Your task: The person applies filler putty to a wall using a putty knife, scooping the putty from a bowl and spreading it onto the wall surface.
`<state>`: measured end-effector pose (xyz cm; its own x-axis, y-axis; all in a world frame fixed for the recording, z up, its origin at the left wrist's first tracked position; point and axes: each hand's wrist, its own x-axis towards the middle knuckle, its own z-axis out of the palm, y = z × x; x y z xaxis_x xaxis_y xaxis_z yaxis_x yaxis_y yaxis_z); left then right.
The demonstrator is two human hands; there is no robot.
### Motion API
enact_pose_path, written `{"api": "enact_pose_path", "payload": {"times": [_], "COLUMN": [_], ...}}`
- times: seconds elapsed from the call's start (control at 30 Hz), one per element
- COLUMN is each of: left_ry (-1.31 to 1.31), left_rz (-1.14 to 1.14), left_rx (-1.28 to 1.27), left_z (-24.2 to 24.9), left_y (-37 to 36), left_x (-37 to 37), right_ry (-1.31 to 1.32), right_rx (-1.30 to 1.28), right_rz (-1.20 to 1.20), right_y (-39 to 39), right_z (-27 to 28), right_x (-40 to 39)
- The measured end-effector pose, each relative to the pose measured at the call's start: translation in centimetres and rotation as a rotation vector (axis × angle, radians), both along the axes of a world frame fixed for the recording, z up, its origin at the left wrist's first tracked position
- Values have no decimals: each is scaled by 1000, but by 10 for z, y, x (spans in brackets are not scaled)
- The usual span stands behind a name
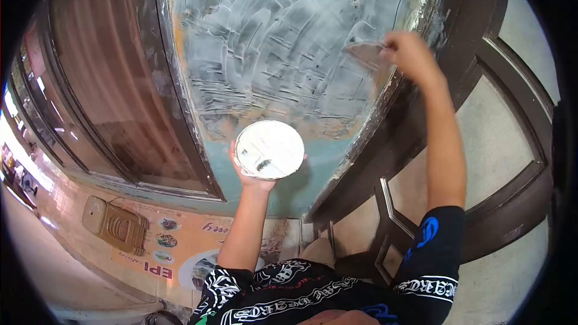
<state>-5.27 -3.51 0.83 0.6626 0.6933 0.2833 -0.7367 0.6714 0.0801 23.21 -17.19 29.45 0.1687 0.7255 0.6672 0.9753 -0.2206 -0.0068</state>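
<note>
A round container of white paste [274, 144] rests in my left hand [256, 182], held from below with the fingers wrapped around its side. Dark smudges mark the paste near its lower left. Up at the right, my right hand [411, 57] grips a flat scraper [365, 54], its blade against or very close to the wall panel; slight motion blur hides the exact contact. The wall panel [283, 42] is covered in grey-white streaky smears of paste, with blue-green paint [319, 150] showing along its lower part.
Left of the panel stands a brown-framed glass window [108, 72]. On the right is a dark wooden door with pale panels [494, 138]. A brown plastic stool [114, 222] lies on the floor near an orange printed banner [186, 241].
</note>
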Motion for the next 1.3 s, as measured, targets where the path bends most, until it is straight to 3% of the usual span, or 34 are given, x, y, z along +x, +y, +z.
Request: {"api": "enact_pose_path", "payload": {"times": [0.13,0.2,0.3,0.4,0.5,0.63,0.73,0.93,1.0,1.07,1.23,1.3], "left_ry": [32,88,99,77,61,36,60,58,81,42,98,88], "left_rz": [25,16,34,38,44,28,47,42,44,28,86,87], "left_rx": [-63,52,24,21,19,58,53,58,52,72,-49,8], "left_z": [-2,-2,-4,-1,-1,3,2,1,-2,-3,8,7], "left_y": [1,-4,-2,0,1,0,3,1,2,3,-1,1], "left_x": [2,-1,0,-3,-4,-8,-9,-7,-7,-9,-17,-20], "right_ry": [-8,-16,-49,-85,-137,-70,61,-22,-73,-58,-35,52], "right_rx": [-361,-426,-371,-204,-13,74,10,-390,-331,-226,50,162], "right_rz": [-84,-12,-22,-41,-45,-62,18,-51,0,-8,-149,-30], "right_y": [26,50,66,65,43,4,-10,43,61,65,37,13], "right_z": [-113,-182,-208,-157,-71,16,5,-163,-190,-180,-43,0], "right_x": [-23,-9,6,25,26,16,0,-25,-13,5,29,36]}}
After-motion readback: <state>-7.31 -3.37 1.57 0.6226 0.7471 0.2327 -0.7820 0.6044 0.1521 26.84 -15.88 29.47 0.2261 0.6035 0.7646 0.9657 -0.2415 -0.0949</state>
